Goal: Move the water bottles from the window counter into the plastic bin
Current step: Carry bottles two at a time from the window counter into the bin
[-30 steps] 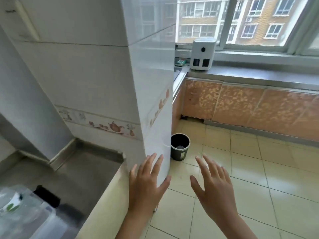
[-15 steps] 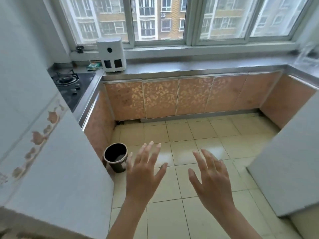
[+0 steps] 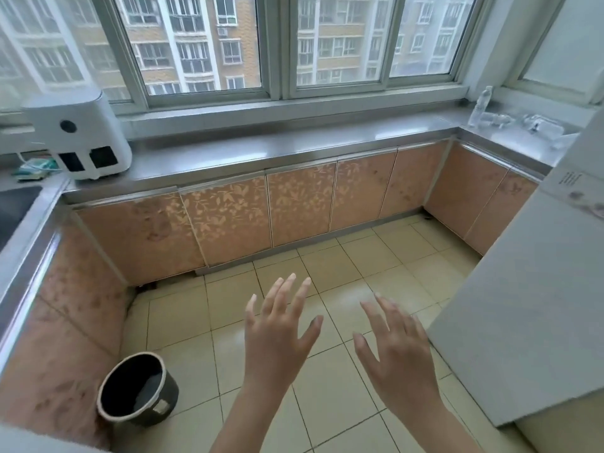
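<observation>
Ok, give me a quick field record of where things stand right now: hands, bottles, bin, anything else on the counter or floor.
left hand: open, empty, fingers spread, over the floor
right hand: open, empty, fingers spread
water bottles: far right corner of the window counter; one upright, others lying down, count unclear
plastic bin: not in view
white appliance: left end of counter
black bucket: on floor, lower left
</observation>
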A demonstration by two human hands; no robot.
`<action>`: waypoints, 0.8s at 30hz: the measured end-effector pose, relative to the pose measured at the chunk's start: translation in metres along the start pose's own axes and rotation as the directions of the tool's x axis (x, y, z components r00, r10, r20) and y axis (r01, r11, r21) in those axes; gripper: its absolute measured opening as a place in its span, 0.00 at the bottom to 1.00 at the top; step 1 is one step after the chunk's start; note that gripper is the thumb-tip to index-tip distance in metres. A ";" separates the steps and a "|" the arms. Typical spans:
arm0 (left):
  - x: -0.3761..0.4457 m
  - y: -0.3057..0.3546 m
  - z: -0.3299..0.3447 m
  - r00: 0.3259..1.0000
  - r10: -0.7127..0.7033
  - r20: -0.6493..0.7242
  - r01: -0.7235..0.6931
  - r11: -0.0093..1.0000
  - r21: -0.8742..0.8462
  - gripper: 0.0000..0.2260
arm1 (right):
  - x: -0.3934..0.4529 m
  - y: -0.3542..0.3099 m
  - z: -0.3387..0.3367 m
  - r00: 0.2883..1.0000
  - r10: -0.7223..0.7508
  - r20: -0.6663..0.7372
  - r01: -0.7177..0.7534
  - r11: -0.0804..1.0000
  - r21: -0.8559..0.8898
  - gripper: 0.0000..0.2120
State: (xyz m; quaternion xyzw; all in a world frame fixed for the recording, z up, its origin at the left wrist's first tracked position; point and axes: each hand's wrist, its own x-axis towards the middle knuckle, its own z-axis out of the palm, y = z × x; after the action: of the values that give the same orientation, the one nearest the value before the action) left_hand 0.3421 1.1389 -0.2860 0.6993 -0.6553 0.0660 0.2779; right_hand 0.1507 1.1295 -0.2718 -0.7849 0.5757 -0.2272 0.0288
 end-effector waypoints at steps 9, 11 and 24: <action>0.144 0.019 0.079 0.980 0.187 0.067 -0.186 0.982 -0.019 0.27 | 0.124 0.060 0.018 0.988 0.149 -0.051 -0.151 0.988 -0.028 0.25; 0.176 0.028 0.100 0.972 0.218 0.083 -0.217 0.976 -0.020 0.27 | 0.153 0.081 0.025 0.983 0.176 -0.057 -0.177 0.984 -0.029 0.26; 0.421 0.111 0.254 0.959 0.277 0.068 -0.276 0.961 -0.026 0.27 | 0.382 0.244 0.062 0.968 0.243 -0.057 -0.245 0.969 -0.039 0.27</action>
State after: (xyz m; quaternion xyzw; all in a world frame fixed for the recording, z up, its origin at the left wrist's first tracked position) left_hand 0.2228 0.6496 -0.2724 0.6007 -0.7564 0.0742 0.2481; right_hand 0.0473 0.6839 -0.2785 -0.7025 0.6736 -0.2287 0.0236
